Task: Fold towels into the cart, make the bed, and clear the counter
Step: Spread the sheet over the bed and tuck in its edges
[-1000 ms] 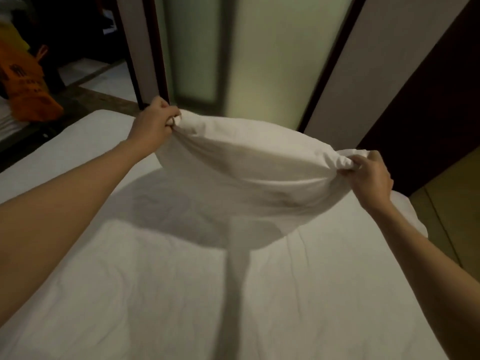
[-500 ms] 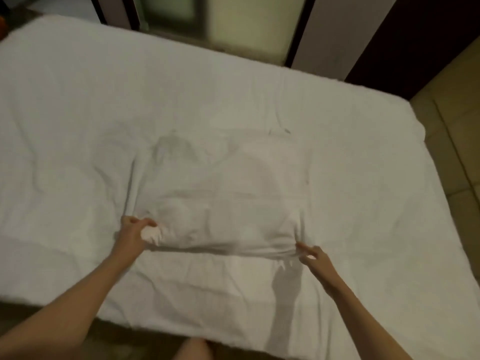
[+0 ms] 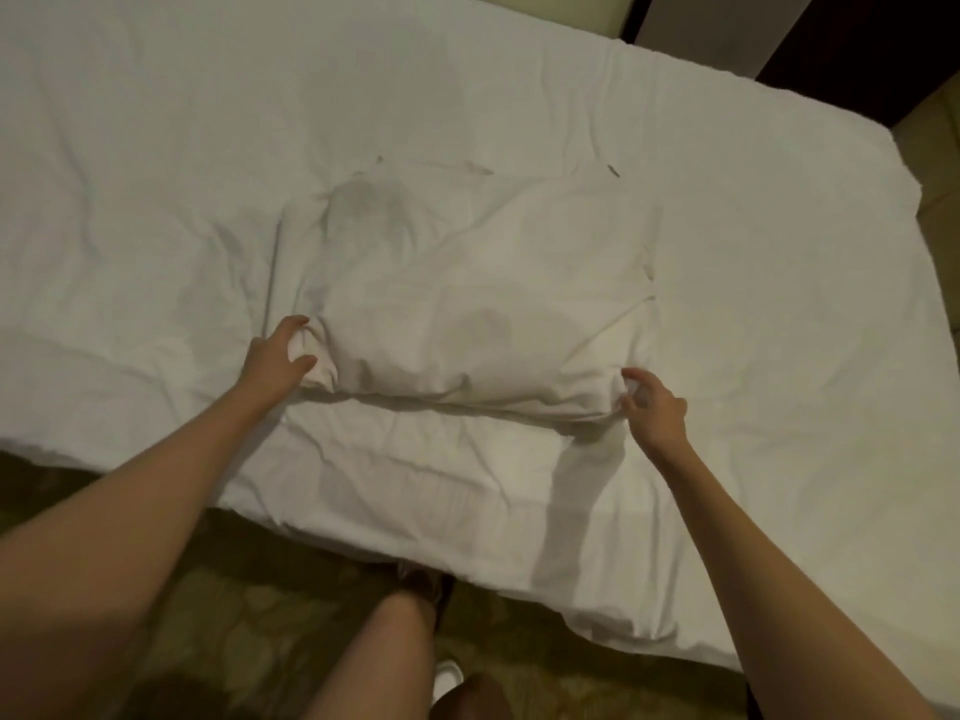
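A white pillow (image 3: 483,298) lies flat on the bed (image 3: 156,148), which is covered with a wrinkled white sheet. My left hand (image 3: 278,358) grips the pillow's near left corner, fingers curled around the bunched fabric. At the near right corner my right hand (image 3: 652,405) has its fingers curled loosely against the fabric, and I cannot tell if they grip it. Both forearms reach in from the bottom of the view.
The bed's near edge runs diagonally from left to lower right. A patterned carpet (image 3: 249,615) lies below it, where my leg (image 3: 379,662) and a shoe (image 3: 447,678) show. Dark wall panels (image 3: 857,39) stand past the bed's far right corner.
The pillow was held up in the air by both corners a second ago; it now lies on the bed. The camera tilted down. My right hand's fingers have loosened at the corner.
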